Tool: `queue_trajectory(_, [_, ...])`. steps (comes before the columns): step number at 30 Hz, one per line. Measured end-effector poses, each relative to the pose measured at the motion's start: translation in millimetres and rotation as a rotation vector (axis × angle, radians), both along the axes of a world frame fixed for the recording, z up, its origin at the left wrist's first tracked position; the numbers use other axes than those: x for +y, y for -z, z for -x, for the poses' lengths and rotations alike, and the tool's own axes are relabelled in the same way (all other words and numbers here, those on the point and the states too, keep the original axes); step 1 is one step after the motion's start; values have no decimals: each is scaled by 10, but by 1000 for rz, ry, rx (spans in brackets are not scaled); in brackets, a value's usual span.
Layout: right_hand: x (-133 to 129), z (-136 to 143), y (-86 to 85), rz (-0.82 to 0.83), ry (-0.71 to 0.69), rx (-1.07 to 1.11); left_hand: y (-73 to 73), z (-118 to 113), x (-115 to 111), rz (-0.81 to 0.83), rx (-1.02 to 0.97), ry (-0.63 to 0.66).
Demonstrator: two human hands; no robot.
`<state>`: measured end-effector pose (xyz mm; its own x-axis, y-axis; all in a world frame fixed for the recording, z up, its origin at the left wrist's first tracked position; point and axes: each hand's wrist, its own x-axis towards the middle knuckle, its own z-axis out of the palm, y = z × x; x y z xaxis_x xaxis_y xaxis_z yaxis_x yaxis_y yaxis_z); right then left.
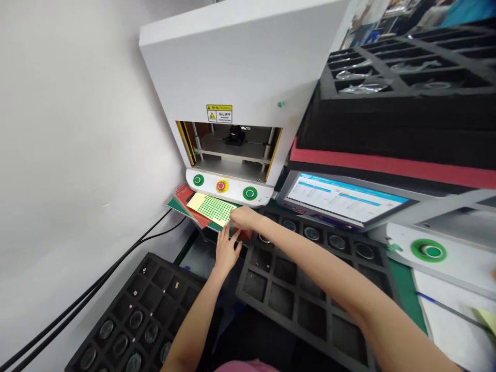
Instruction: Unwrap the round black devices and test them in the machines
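Observation:
A pale yellow sheet with rows of green dots point(212, 207) lies over red sheets point(185, 194) in front of the white machine. At the sheet's right end is my right hand point(244, 218), its fingers curled together; what they hold, if anything, is too small to make out. Just below it, my left hand point(228, 249) has its fingers spread, the fingertips by the sheet's lower right edge. Both hands are close together. To their right, a black foam tray point(296, 305) holds round clear-faced pieces in its back row.
The white machine point(240, 67) stands behind, with green buttons and a red one. A second black tray point(155, 276) with round pieces is at lower left. At right are a screen point(344, 199), stacked black trays point(395, 124) and papers with a pen. Black cables run at left.

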<state>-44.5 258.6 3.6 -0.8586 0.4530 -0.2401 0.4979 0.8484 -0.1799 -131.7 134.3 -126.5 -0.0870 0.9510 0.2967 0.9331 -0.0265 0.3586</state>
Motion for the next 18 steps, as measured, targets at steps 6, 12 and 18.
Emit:
queue_trajectory(6, [-582,-1721,-142,9,442,659,-60,49,40,-107,-46,59])
queue_trajectory(12, [-1916,-3013,65,-131,1001,1160,-595,-240,17,-278,-122,117])
queue_trajectory(18, [-2466,-3029,169,-107,1292,1469,-996,-1553,-92,-6,-29,541])
